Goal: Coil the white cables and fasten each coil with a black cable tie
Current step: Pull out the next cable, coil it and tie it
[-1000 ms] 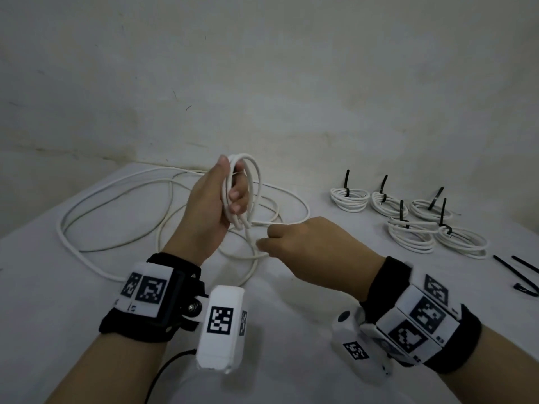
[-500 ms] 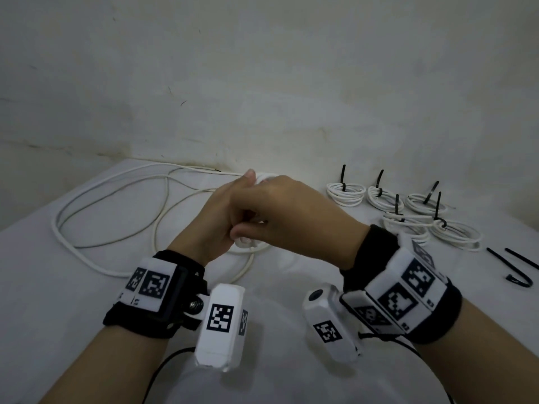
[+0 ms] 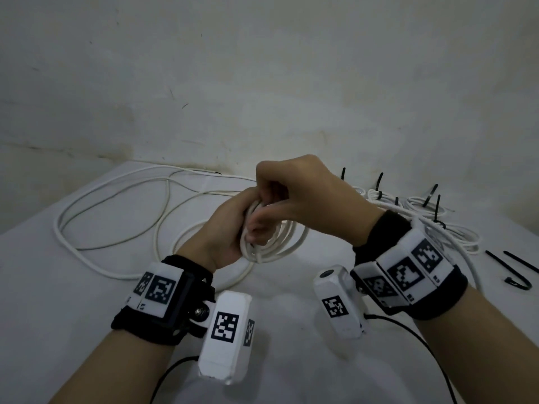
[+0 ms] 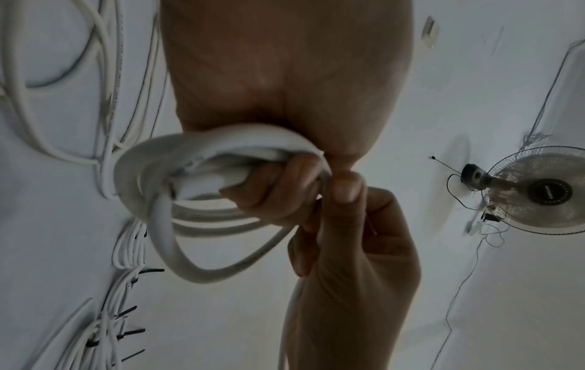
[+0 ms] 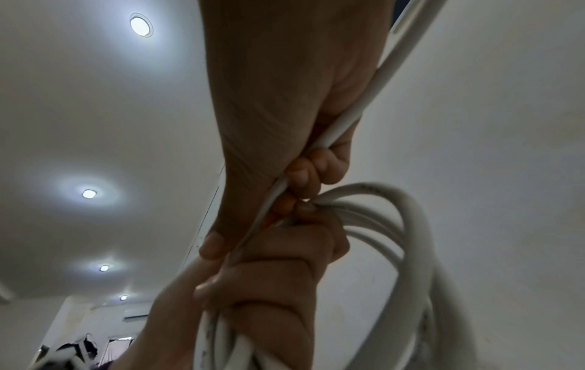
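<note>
We can read no words, brand names or numbers anywhere in these views. The only signs we see are black-and-white square coded markers: they stand on the white block strapped to the left wrist's black band (image 3: 159, 290), on the white camera housing hanging below that wrist (image 3: 226, 330), on the white blocks of the right wrist's black band (image 3: 414, 266), and on the white camera housing under the right wrist (image 3: 335, 306). Each is a pattern, not lettering. In the left wrist view, the dark round hub of the wall-mounted fan (image 4: 549, 192) bears a small pale mark and a ring of ticks, too small and blurred for us to read.
</note>
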`<state>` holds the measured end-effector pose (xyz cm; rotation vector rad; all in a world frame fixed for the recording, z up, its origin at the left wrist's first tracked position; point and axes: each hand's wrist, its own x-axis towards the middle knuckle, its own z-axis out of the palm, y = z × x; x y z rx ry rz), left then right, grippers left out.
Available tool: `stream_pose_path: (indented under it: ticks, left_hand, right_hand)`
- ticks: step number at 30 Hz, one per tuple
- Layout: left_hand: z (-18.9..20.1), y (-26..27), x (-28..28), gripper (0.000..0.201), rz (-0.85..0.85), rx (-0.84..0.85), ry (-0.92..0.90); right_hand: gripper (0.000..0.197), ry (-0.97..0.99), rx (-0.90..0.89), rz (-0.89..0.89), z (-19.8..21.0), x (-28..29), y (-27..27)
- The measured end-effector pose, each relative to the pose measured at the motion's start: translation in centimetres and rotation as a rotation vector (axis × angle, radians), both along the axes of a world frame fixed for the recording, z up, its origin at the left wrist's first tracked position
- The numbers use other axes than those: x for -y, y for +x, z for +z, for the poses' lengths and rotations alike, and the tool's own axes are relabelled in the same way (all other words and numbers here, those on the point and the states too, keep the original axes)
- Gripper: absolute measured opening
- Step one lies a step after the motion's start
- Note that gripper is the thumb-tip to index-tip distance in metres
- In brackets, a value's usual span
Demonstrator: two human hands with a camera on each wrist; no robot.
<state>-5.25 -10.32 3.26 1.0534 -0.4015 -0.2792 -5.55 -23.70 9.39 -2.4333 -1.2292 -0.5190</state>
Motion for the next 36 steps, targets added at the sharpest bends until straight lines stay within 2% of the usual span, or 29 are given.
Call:
stream_pose_path:
  ticks: [2,6,11,15,18,23,31,34,36]
  left_hand:
    - [0.2,0.1,0.0,0.036,-0.066,-0.029,-0.024]
    - [-0.2,0.8,-0.5,0.039,-0.164,-0.064,-0.062]
    - [-0.2,1.0,-0.8,0.033,-0.272,-0.108,-0.061]
    - [-0.3,0.8,-1.0,0.044,-0.216,-0.089,-0.036]
    - [-0.4,0.5,-1.0,0.036,-0.100,0.007,-0.001]
    - [-0.1,0.8,-1.2,0.023,0.021,-0.017,-0.135]
    - [-0.4,0.9,-0.8,0.022,0.015,-0.036,-0.303]
    - [-0.4,0.9,-0.7,0.020,-0.007,-0.027,-0.299]
    - [-0.4,1.3,-0.7,0.017,0.075,-0.033,-0.252]
  right_hand:
    - [0.030,0.012,-0.009,0.009,-0.3,0.4,0.4]
    - [0.031,0.062,0.021,0.024,-0.2,1.3,0.8]
    - [0.028,0.138,0.055,-0.019,-0.1,2.7,1.5]
    - [0.022,0.186,0.055,-0.076,-0.4,3.2,2.1]
    - [0.022,0.203,0.048,-0.096,-0.3,3.4,2.5]
    - [0.027,0.260,-0.017,-0.175,-1.1,4.2,2.6]
    - [0.032,0.250,-0.247,-0.279,-4.2,2.6,1.4]
    - [0.018,0.365,-0.274,-0.277,-4.8,2.3,1.5]
    - [0.018,0.504,-0.335,-0.229,-5.1,2.2,1.6]
